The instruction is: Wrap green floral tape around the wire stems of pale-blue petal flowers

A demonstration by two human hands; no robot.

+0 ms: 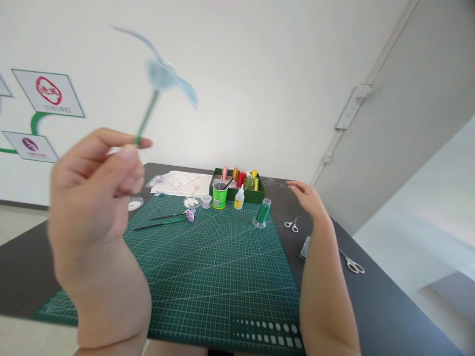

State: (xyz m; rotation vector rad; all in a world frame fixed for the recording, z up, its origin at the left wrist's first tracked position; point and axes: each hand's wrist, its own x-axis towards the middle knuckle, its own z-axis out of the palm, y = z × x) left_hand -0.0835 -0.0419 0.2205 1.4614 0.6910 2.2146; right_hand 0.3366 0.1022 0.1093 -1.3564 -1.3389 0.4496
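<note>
My left hand (96,183) is raised close to the camera, with thumb and fingers pinched on the green stem of a handmade flower (163,76). Its petals are pale blue and slightly blurred; one long petal curves up to the left, another droops right. My right hand (306,198) reaches out over the far right of the dark table, fingers stretched to the left and nothing visible in them. Closest to it are some loose fine threads (272,184) and small white-handled scissors (292,225). A spool of green thread (263,211) stands upright on the cutting mat (218,267).
Two dark-stemmed flowers (190,215) lie on the mat's left. Behind them stand a dish of white pieces (192,202), a green can (219,197), a glue bottle (239,199) and a box of thread spools (260,196). Larger scissors (354,266) lie beyond my right forearm.
</note>
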